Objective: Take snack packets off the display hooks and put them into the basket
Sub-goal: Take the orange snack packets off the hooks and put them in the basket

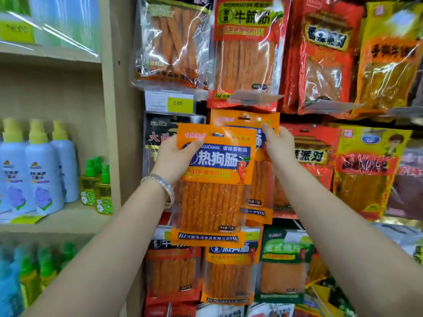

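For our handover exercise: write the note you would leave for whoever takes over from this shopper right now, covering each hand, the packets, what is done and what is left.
Left hand grips the front packet at its upper left corner; the packet looks free of the display, held in front of it.
Right hand pinches the top of the rear packet, which still hangs on its hook.
Basket: not in view.
Done: one packet freed.
Left: unhook the rear packet and put both in the basket.

Glossy plastic snack packet (214, 177), wooden shelf (112, 110)
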Tool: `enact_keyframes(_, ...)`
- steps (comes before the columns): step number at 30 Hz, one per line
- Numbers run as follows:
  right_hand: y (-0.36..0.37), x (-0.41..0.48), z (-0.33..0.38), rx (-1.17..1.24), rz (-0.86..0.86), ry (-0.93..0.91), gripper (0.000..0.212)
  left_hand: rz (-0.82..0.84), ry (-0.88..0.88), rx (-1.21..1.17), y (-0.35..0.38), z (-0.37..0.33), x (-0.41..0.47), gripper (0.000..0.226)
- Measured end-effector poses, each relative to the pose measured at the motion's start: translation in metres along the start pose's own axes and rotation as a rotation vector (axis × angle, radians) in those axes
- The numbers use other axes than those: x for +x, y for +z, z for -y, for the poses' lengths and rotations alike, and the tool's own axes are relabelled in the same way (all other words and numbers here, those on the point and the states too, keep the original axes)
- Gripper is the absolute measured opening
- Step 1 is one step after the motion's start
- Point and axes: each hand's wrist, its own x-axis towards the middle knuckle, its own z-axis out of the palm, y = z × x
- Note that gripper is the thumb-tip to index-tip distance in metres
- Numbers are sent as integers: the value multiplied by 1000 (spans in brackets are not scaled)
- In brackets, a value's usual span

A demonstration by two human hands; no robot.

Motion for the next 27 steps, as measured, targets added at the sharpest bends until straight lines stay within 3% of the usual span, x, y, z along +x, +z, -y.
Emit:
enact_keyframes(6, 13, 7, -7, -186, -69, -94, 33, 10, -9, 47, 4, -3, 1, 15)
enact_keyframes(9, 14, 0, -9, -211, -40, -141, 23, 12, -18, 69, 6, -3, 2, 12)
enact_keyframes(15, -2, -32, -16, -112, -229, -466, 18, 0, 22, 78, 17, -3, 1, 16)
enact_keyframes(20, -5, -38, -20, 57, 75, -240, 21, 40, 29, 46, 35, -9, 1, 17)
enact_keyframes(23, -7, -33, -22, 174, 84, -153, 22, 52, 55, 71, 42, -14, 3, 11)
enact_keyframes(24, -8, -31, -20, 166, 57, -189, 22, 50, 95, 109, 43, -16, 4, 14)
enact_keyframes(27, -12, -25, -11, 61, -30, -360, 19, 84, 260, 209, 44, -25, 10, 61)
